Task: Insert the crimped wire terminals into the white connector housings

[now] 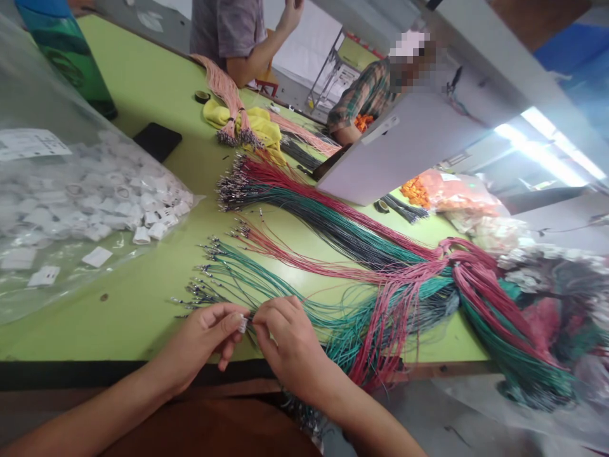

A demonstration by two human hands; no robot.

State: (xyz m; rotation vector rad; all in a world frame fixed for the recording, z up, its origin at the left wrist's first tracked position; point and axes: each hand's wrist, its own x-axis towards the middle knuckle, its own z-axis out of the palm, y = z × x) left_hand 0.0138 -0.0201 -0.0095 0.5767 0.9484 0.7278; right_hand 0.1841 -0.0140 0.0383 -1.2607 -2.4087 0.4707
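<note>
Between the thumb and fingers of my left hand (209, 343) is a small white connector housing (243, 324). Close beside it on the right, my right hand (288, 339) is closed in a pinch on a thin wire, mostly hidden by the fingers; its colour is hard to make out. Both hands are above the table's near edge. Just beyond them lie loose black wires (204, 293), green wires (247, 263) and red wires (280, 252) with metal terminals at their left ends. A thicker bundle of red, green and black wires (323, 216) stretches behind these.
A clear bag of white housings (118, 197) covers the left of the green table (157, 304). Behind it are a green bottle (71, 63) and a dark phone (158, 141). A yellow cloth (266, 130) lies under pink wires (223, 86). Two people sit across, near a grey panel (380, 152).
</note>
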